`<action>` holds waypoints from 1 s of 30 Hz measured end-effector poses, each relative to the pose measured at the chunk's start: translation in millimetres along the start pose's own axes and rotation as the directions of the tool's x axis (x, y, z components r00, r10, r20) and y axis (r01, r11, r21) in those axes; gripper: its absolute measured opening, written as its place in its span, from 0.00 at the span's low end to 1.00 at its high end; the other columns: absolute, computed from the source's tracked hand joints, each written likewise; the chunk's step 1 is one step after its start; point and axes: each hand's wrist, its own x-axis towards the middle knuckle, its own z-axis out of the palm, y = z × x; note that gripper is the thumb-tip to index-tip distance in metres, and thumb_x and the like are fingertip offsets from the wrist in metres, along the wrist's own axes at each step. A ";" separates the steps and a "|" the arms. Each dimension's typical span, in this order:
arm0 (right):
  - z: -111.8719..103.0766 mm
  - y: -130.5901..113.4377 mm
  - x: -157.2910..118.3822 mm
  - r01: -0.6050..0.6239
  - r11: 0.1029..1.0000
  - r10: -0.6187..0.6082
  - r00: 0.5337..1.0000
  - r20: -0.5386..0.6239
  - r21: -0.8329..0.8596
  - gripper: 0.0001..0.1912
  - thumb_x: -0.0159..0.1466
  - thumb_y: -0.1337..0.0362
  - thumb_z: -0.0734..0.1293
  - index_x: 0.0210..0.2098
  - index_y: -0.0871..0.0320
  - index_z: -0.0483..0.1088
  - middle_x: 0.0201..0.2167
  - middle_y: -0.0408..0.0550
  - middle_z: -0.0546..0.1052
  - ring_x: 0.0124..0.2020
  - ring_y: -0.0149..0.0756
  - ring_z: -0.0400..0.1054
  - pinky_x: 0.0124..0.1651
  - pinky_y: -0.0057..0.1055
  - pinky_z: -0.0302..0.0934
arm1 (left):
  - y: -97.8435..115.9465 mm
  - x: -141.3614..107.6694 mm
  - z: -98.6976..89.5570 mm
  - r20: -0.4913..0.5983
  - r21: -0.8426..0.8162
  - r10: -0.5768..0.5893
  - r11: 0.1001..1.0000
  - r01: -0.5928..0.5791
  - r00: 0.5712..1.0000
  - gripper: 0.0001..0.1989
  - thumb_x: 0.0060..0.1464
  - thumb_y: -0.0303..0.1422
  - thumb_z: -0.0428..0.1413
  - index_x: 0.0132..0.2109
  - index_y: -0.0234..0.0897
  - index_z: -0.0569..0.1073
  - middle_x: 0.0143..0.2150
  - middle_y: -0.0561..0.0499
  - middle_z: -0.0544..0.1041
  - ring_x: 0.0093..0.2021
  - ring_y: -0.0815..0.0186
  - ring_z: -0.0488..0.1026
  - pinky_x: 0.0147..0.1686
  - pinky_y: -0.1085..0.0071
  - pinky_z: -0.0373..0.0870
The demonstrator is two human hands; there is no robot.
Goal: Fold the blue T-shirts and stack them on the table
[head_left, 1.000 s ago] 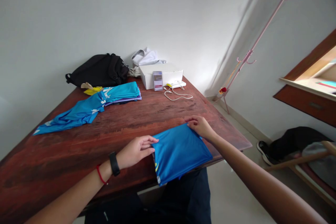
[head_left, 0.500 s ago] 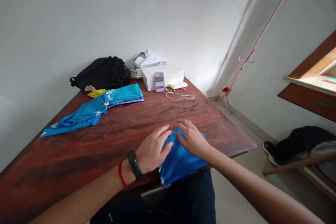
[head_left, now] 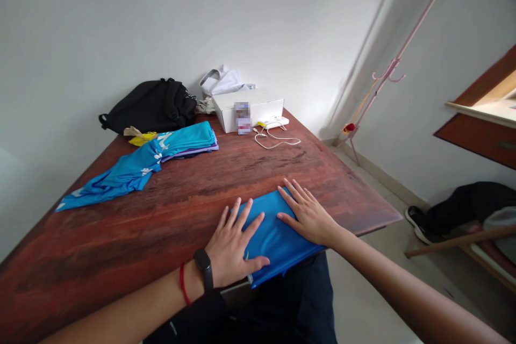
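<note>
A folded piece of blue cloth [head_left: 274, 236] lies at the front edge of the wooden table [head_left: 169, 226], its near side reaching slightly over the edge. My left hand [head_left: 236, 244], with a black band and a red cord at the wrist, rests spread on the cloth's left side. On the right side, my right hand [head_left: 305, 214] lies flat with fingers apart, pressing on the cloth. Neither hand grips anything. The cloth's exact kind does not show.
At the table's left lies blue clothing [head_left: 133, 169] over a folded stack. Behind it are a black backpack [head_left: 149, 106], a yellow item [head_left: 143, 138], a white box [head_left: 262, 110] and a white cable [head_left: 278, 144]. A pink coat stand [head_left: 389, 72] leans right.
Both hands have spread apart and flattened, the left moving left and nearer me, the right slightly right. The cloth between them looks smoother and more exposed. The camera view has shifted a little.
</note>
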 end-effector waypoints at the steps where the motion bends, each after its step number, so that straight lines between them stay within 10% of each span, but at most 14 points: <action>1: 0.9 0.3 -0.1 -0.002 1.000 0.002 1.000 -0.007 0.005 0.39 0.71 0.42 0.56 0.74 0.54 0.45 0.75 0.56 0.44 0.75 0.53 0.34 0.71 0.55 0.44 | -0.8 -0.9 -0.5 0.013 -0.015 0.005 1.000 -0.005 1.000 0.47 0.56 0.64 0.50 0.74 0.46 0.49 0.77 0.41 0.38 0.74 0.36 0.34 0.65 0.32 0.44; 8: -3.6 12.4 0.0 0.042 0.995 -0.045 0.998 0.033 0.095 0.41 0.68 0.42 0.62 0.74 0.48 0.46 0.75 0.53 0.47 0.75 0.55 0.35 0.71 0.59 0.42 | -2.4 -9.1 3.5 0.009 -0.076 -0.014 0.997 0.015 1.000 0.57 0.44 0.71 0.53 0.74 0.48 0.50 0.77 0.40 0.37 0.73 0.32 0.36 0.64 0.28 0.37; 15: -24.0 46.4 8.8 -0.065 0.904 0.018 0.993 0.115 0.422 0.36 0.65 0.49 0.68 0.69 0.51 0.59 0.69 0.55 0.62 0.69 0.50 0.56 0.70 0.53 0.51 | -16.1 -2.0 -11.4 -0.123 -0.257 -0.071 0.966 0.037 0.990 0.39 0.62 0.54 0.53 0.73 0.44 0.54 0.72 0.41 0.59 0.69 0.44 0.57 0.66 0.45 0.53; 21: -32.4 57.0 35.4 -0.280 0.704 0.132 0.954 0.267 0.652 0.36 0.55 0.53 0.75 0.60 0.58 0.70 0.46 0.53 0.79 0.45 0.47 0.74 0.46 0.42 0.70 | -34.7 22.5 -24.6 -0.156 -0.371 -0.302 0.900 0.228 0.940 0.24 0.54 0.40 0.65 0.56 0.38 0.73 0.48 0.45 0.79 0.48 0.54 0.76 0.47 0.63 0.70; 30: -42.9 58.3 61.4 -0.335 0.718 0.042 0.896 0.442 0.610 0.17 0.48 0.56 0.79 0.29 0.57 0.72 0.25 0.40 0.73 0.28 0.33 0.65 0.29 0.27 0.58 | -46.2 25.9 -26.5 -0.024 -0.395 -0.340 0.867 0.304 0.940 0.18 0.43 0.46 0.70 0.31 0.39 0.74 0.33 0.47 0.78 0.36 0.53 0.75 0.34 0.67 0.65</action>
